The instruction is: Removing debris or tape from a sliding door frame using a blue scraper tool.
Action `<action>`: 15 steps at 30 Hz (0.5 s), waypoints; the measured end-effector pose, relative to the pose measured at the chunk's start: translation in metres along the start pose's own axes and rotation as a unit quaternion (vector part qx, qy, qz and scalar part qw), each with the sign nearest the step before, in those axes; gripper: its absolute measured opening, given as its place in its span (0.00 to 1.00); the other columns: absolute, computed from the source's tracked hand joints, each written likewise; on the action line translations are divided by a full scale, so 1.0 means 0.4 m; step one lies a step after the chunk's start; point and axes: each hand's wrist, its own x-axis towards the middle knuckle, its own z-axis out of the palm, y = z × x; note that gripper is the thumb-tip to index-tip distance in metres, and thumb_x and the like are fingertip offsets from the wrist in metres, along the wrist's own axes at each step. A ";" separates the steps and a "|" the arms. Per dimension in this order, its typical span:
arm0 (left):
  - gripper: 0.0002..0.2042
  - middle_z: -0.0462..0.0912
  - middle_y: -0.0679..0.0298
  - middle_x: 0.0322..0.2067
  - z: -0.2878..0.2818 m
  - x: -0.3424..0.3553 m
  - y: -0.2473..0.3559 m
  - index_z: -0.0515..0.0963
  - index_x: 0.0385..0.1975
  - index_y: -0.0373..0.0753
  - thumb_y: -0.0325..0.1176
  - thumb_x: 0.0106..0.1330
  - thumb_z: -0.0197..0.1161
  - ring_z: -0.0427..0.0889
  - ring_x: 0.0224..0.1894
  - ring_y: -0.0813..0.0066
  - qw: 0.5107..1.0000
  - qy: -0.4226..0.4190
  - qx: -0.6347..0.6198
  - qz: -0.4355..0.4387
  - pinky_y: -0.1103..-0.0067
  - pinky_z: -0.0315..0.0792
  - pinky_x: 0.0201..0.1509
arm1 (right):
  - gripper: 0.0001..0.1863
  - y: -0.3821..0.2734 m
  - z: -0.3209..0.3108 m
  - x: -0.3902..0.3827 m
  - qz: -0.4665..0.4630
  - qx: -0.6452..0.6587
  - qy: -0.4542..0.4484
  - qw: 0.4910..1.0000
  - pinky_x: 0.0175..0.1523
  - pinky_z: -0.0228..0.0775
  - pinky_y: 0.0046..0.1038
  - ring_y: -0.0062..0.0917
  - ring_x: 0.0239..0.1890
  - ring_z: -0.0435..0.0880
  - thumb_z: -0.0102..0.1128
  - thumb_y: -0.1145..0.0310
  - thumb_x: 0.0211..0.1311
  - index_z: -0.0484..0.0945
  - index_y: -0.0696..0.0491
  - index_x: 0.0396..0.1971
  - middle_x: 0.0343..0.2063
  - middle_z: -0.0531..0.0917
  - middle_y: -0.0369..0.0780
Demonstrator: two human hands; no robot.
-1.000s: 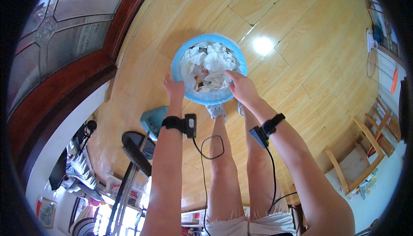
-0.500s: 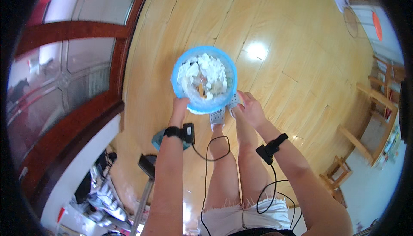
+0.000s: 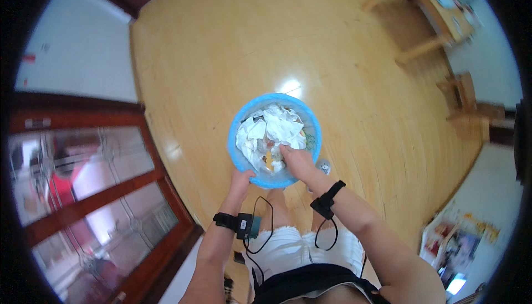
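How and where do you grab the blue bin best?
Probably by the rim, left hand on the left edge, right hand on the right, coming from the near side. The bin is round, open at the top with crumpled white paper inside, so opposite grips should keep it level.

Head-worn, the wide fisheye view (dark at its corners) looks down into the blue bin (image 3: 271, 181).

glare spots the bright floor (image 3: 210, 55), the glazed door (image 3: 88, 212) blurs, and corners go black.
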 end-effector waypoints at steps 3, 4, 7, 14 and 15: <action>0.18 0.74 0.64 0.34 -0.063 0.077 -0.049 0.69 0.42 0.33 0.21 0.46 0.54 0.75 0.33 0.72 0.994 -0.023 0.107 -0.013 0.77 0.71 0.35 | 0.24 0.015 0.051 -0.007 0.081 0.057 -0.083 0.992 0.35 0.72 0.39 0.38 0.33 0.81 0.56 0.71 0.52 0.68 0.49 0.53 0.37 0.81 0.44; 0.18 0.74 0.64 0.34 -0.080 0.109 -0.048 0.69 0.42 0.33 0.21 0.46 0.54 0.75 0.33 0.72 0.991 -0.043 0.124 -0.006 0.77 0.71 0.35 | 0.24 0.016 0.054 -0.005 0.099 0.061 -0.063 0.991 0.35 0.72 0.39 0.38 0.33 0.81 0.56 0.71 0.52 0.68 0.49 0.53 0.37 0.81 0.44; 0.17 0.73 0.64 0.32 -0.165 0.162 -0.068 0.69 0.39 0.33 0.21 0.46 0.53 0.74 0.32 0.73 0.989 -0.098 0.106 -0.028 0.78 0.71 0.35 | 0.24 -0.033 0.079 -0.070 0.202 0.119 -0.010 0.972 0.37 0.72 0.38 0.38 0.35 0.81 0.56 0.68 0.55 0.68 0.47 0.54 0.35 0.81 0.45; 0.10 0.73 0.64 0.30 -0.216 0.302 -0.053 0.70 0.34 0.33 0.21 0.51 0.54 0.73 0.33 0.73 0.977 -0.171 0.105 -0.078 0.78 0.70 0.35 | 0.13 -0.006 0.055 -0.392 0.386 0.303 0.261 0.832 0.36 0.72 0.31 0.30 0.28 0.81 0.56 0.58 0.57 0.80 0.51 0.32 0.25 0.82 0.40; 0.06 0.73 0.65 0.27 -0.155 0.285 -0.075 0.71 0.29 0.34 0.21 0.50 0.54 0.72 0.30 0.74 0.973 -0.176 0.116 -0.089 0.79 0.69 0.34 | 0.14 0.010 0.076 -0.474 0.459 0.333 0.243 0.787 0.35 0.71 0.29 0.26 0.26 0.80 0.55 0.58 0.58 0.81 0.53 0.28 0.23 0.82 0.39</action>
